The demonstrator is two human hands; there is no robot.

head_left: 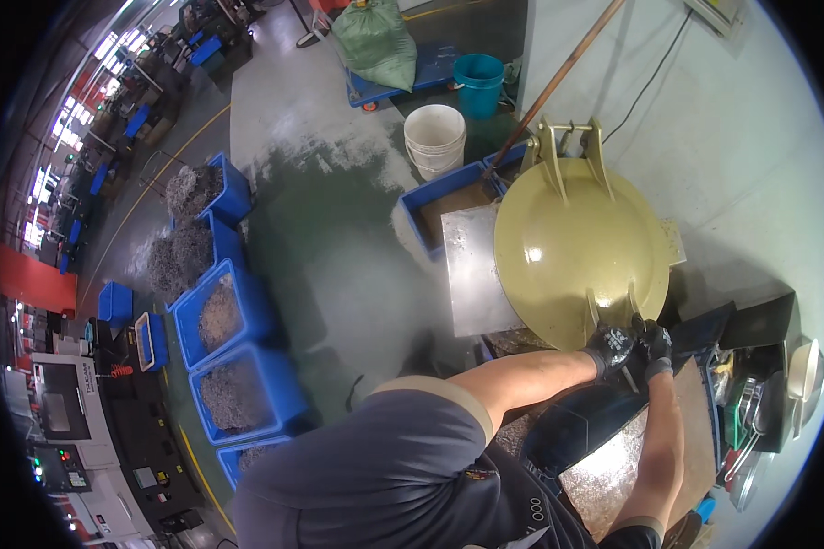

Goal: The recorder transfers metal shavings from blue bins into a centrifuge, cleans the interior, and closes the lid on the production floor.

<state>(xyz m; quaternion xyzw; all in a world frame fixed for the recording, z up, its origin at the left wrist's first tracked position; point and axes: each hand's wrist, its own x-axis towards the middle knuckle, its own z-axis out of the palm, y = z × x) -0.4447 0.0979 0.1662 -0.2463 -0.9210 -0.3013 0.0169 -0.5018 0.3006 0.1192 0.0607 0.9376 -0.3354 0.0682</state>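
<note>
A large round olive-yellow metal lid [577,247] fills the right middle of the view, hinged at its far side. At its near edge two lugs stick up, and both my hands are there in dark gloves. My left hand [609,349] is closed beside the left lug, and my right hand [655,346] is closed just right of it, almost touching. Between them a short metal bar [630,378] points down toward me. The fingers cover most of what they grip, which looks like the lid's latch.
Blue bins [247,393] heaped with metal shavings line the left. Beyond the lid stand a white bucket [435,142], a teal bucket [479,84] and a green sack [375,46] on a blue trolley. A wooden pole [568,69] leans by the wall. Strainers [751,407] hang at right.
</note>
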